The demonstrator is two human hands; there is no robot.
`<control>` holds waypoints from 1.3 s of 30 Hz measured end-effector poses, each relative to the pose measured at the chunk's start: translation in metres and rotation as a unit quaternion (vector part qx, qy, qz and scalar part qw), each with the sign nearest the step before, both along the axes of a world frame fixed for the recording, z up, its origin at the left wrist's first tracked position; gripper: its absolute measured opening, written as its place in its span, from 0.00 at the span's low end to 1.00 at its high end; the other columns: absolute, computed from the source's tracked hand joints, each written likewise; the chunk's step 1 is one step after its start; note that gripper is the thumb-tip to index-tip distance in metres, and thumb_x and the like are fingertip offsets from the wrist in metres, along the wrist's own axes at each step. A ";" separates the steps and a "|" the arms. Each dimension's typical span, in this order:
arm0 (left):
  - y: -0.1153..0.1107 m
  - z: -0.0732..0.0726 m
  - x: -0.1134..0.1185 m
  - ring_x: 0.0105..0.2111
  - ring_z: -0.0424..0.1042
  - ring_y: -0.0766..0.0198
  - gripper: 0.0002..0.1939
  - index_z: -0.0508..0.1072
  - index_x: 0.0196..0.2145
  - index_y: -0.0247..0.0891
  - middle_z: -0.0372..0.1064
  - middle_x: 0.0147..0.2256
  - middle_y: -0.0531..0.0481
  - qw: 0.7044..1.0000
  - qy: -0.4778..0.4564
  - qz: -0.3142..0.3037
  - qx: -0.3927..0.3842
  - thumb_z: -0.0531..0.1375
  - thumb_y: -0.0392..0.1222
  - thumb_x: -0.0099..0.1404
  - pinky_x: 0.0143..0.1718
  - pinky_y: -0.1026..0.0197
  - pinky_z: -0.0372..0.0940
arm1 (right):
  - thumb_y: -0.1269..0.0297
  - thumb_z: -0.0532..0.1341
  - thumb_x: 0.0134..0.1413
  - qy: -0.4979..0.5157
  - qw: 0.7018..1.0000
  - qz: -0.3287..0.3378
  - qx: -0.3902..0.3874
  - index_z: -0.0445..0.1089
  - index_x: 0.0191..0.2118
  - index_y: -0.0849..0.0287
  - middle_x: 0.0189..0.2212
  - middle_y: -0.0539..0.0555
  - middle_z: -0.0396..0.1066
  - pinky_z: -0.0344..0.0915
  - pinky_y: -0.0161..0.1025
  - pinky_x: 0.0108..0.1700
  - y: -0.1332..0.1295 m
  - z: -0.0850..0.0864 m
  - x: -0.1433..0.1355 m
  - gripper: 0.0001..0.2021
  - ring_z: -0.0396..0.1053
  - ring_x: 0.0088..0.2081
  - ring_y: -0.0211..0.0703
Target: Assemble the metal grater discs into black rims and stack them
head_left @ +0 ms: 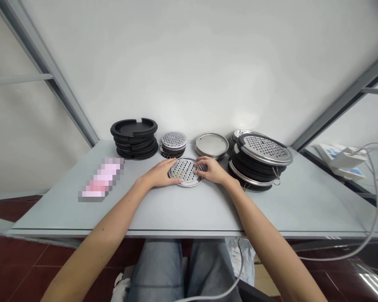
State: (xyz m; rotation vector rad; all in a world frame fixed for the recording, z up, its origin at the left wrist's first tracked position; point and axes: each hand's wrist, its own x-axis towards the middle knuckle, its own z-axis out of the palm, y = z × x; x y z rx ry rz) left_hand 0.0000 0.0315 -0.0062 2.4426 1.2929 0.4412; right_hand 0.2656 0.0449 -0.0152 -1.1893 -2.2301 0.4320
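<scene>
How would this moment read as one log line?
Left hand: on left side of perforated disc | Right hand: on its right side | Behind: black stack, plain metal stack

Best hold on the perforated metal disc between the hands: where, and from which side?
Probably the perforated metal disc's rim, at opposite edges, coming in from left and right. It looks flat and low on the table, round, with no handle showing. The small stack close behind makes the far side tighter.
</scene>
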 end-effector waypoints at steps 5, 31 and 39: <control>-0.001 0.001 0.001 0.64 0.52 0.46 0.53 0.53 0.65 0.34 0.50 0.65 0.39 1.000 0.011 0.006 -0.002 0.59 0.70 0.53 0.64 0.50 0.49 | 0.62 0.68 0.47 0.010 1.000 0.008 -0.012 0.75 0.36 0.59 0.49 0.61 0.69 0.61 0.49 0.57 0.000 -0.001 0.002 0.10 0.69 0.50 0.50; -0.002 0.000 0.004 0.65 0.49 0.45 0.49 0.54 0.65 0.37 0.47 0.66 0.39 0.999 0.038 -0.003 0.017 0.55 0.71 0.57 0.64 0.47 0.46 | 0.66 0.64 0.47 -0.023 1.000 -0.011 0.009 0.73 0.33 0.60 0.49 0.63 0.68 0.61 0.49 0.56 -0.004 0.000 -0.001 0.06 0.69 0.50 0.52; -0.001 -0.007 0.005 0.66 0.47 0.43 0.46 0.56 0.65 0.37 0.47 0.66 0.39 0.999 0.039 0.003 0.026 0.55 0.70 0.58 0.65 0.45 0.44 | 0.69 0.64 0.45 -0.012 1.000 -0.014 0.005 0.73 0.33 0.60 0.49 0.62 0.68 0.63 0.49 0.55 -0.005 0.002 -0.001 0.06 0.69 0.50 0.52</control>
